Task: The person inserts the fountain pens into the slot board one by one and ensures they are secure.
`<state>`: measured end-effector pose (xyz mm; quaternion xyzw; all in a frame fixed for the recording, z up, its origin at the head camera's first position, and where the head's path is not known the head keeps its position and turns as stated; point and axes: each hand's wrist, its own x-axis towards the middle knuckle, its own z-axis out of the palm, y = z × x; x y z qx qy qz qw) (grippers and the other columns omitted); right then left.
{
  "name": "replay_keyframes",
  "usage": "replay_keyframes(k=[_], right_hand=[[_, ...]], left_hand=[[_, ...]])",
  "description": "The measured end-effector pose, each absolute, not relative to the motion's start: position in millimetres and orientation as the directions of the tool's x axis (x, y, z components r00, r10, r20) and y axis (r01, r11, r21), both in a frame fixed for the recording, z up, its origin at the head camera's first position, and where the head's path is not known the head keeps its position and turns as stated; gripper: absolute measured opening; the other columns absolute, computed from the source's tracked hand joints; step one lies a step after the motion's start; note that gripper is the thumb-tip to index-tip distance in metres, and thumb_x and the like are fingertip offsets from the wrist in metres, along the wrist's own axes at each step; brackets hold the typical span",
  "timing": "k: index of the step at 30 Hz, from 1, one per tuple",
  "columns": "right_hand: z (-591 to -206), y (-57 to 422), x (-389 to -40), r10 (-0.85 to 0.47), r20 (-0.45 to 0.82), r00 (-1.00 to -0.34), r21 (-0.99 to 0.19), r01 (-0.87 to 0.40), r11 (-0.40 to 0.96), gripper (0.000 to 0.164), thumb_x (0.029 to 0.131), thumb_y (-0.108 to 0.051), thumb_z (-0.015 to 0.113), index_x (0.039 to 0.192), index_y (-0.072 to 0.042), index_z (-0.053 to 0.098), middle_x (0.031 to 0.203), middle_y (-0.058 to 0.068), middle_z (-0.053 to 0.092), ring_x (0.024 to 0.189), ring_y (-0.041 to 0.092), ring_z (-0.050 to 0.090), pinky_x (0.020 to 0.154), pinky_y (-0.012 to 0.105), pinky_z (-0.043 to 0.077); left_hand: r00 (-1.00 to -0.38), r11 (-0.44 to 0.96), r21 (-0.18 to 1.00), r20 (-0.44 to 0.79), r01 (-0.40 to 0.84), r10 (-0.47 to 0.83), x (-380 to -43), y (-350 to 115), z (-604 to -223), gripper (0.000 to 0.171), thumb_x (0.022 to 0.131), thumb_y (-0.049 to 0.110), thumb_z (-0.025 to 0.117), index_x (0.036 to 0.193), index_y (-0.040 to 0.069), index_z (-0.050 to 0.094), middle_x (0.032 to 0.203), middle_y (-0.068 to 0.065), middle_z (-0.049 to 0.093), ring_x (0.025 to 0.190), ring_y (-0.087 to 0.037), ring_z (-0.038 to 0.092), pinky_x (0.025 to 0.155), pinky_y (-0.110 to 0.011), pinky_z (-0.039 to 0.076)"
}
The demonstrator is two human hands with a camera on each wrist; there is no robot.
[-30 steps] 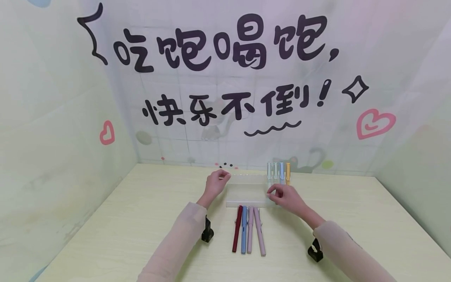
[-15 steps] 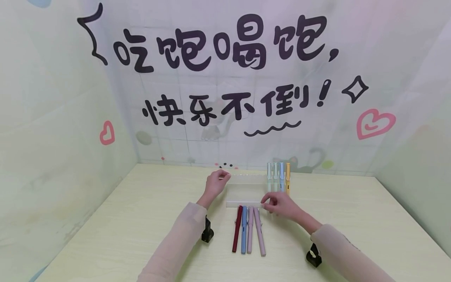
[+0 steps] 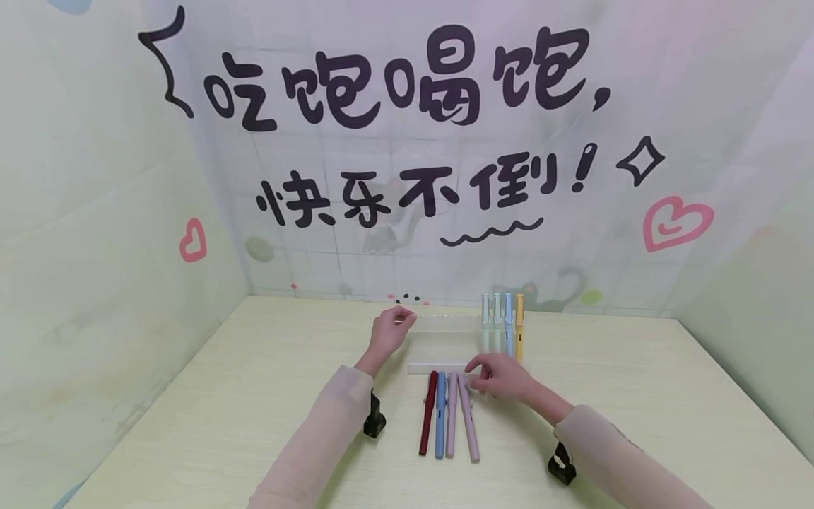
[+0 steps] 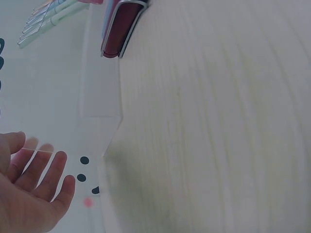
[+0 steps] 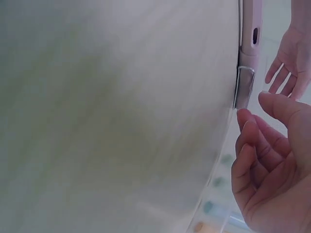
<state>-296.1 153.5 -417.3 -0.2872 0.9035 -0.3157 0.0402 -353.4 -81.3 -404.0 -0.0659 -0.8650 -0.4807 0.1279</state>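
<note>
A clear pen stand (image 3: 439, 346) stands toward the back of the table. My left hand (image 3: 393, 330) pinches its upper left edge between thumb and fingers; in the left wrist view the fingertips show through the clear panel. Beside the cap end of the rightmost pink pen (image 3: 470, 424), my right hand (image 3: 506, 376) hovers with thumb and index finger apart and the other fingers bent. In the right wrist view that pen's cap (image 5: 244, 82) ends just short of the fingertips. A dark red pen (image 3: 428, 417), a blue pen (image 3: 440, 420) and another pink pen (image 3: 452, 417) lie to its left.
At the stand's right end several pens lean in a row: two pale green, a light blue pen (image 3: 509, 311) and a yellow pen (image 3: 520, 325). A printed cloth (image 3: 356, 276) backs the wooden table (image 3: 286, 353). Black wrist mounts (image 3: 374, 418) hang under both sleeves.
My right hand has come down and left from beside the leaning pens to the top of the rightmost pink pen. The left hand and the stand have stayed in place.
</note>
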Motion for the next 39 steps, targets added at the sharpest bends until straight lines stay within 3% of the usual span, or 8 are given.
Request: replay_keyframes(k=[17, 23, 39], right_hand=[[-414.0, 141.3, -289.0, -0.526, 0.13, -0.841, -0.446, -0.523, 0.727, 0.023, 0.077, -0.022, 0.066, 0.091, -0.003, 0.065, 0.058, -0.009, 0.051, 0.049, 0.005, 0.043, 0.042, 0.02, 0.037], [-411.4, 135.7, -286.9, -0.522, 0.105, -0.847, -0.425, -0.512, 0.746, 0.028, 0.076, -0.023, 0.066, 0.095, -0.002, 0.064, 0.061, -0.008, 0.053, 0.051, 0.006, 0.045, 0.044, 0.021, 0.039], [-409.8, 131.0, -285.7, -0.532, 0.083, -0.843, -0.408, -0.516, 0.753, 0.021, 0.074, -0.016, 0.066, 0.091, -0.005, 0.063, 0.063, -0.007, 0.053, 0.053, 0.007, 0.046, 0.045, 0.023, 0.04]], left_hand=[[-0.956, 0.541, 0.806, 0.292, 0.241, -0.008, -351.1, -80.3, -402.1, 0.02, 0.087, 0.017, 0.056, 0.096, 0.0, 0.062, 0.092, -0.011, 0.062, 0.089, -0.024, 0.058, 0.076, -0.033, 0.048], [-0.959, 0.543, 0.807, 0.283, 0.23, -0.015, -351.3, -80.0, -401.8, 0.021, 0.087, 0.018, 0.056, 0.096, 0.0, 0.062, 0.093, -0.011, 0.062, 0.089, -0.024, 0.058, 0.076, -0.033, 0.048], [-0.957, 0.537, 0.809, 0.289, 0.239, -0.011, -351.3, -80.5, -402.5, 0.02, 0.087, 0.017, 0.056, 0.096, 0.0, 0.062, 0.092, -0.01, 0.062, 0.088, -0.023, 0.058, 0.076, -0.032, 0.048]])
